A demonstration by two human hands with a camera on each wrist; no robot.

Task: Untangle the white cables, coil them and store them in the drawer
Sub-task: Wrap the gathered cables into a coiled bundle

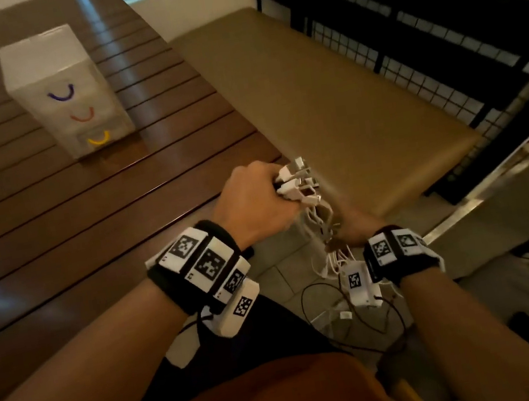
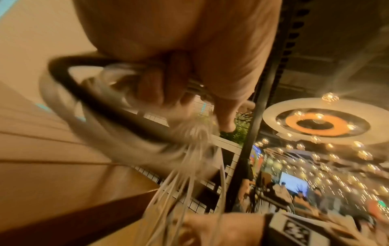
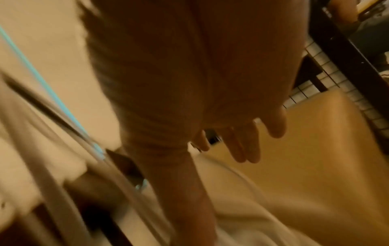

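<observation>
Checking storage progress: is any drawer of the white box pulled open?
No, all three drawers of the white drawer box sit flush and closed on the table.

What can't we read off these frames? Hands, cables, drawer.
- Right hand: head view, fingers hidden behind the white cables; right wrist view too blurred to show a grip.
- Cables below the left hand: tangle or coil unclear; left wrist view smeared by motion.
- Drawer box on the table: head view, soft and distant; contents not visible.
- Plugs: too small to tell type.
</observation>
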